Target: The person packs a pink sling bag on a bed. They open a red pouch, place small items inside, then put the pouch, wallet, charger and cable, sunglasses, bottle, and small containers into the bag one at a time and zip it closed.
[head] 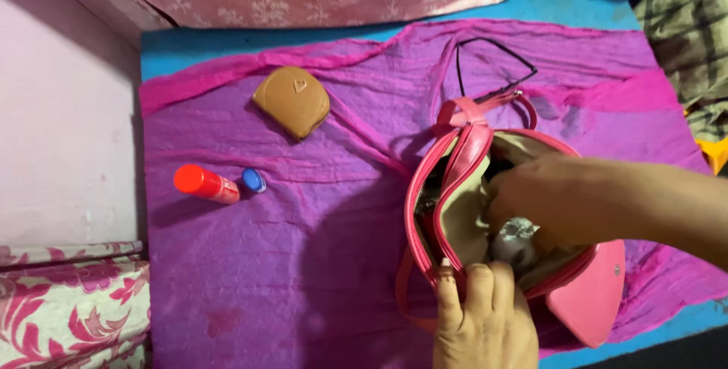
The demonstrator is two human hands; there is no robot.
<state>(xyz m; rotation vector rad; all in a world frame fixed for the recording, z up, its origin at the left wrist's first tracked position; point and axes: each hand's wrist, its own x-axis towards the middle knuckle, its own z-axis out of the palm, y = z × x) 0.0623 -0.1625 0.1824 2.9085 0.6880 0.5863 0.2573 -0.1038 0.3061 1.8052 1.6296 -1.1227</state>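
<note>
Right now both hands are at the pink bag (455,187), which lies open on a purple cloth (303,263) spread over a bed. The bag's long axis runs from the near edge of the view away toward the far side, tilted a little to the right, with its mouth gaping upward and its flap (591,301) folded out at the near right.

The left hand (485,316) comes in from the bottom of the view and pinches the near rim of the bag, fingers curled over the edge, holding the mouth apart. The right hand (546,198) comes in from the right, its forearm lying across the cloth, and reaches down inside the opening. Its fingers are closed around a small silvery, shiny thing (516,236) that sits in the bag just beyond the left fingertips; what it is I cannot tell. So the silvery thing lies between the two hands, inside the bag, nearer the right, which grips it.

Well apart to the left lie a red tube (205,184) with a blue cap (254,180) just beside it, and farther off a tan pouch (292,100). A thin black cord (493,58) loops beyond the bag's top.
</note>
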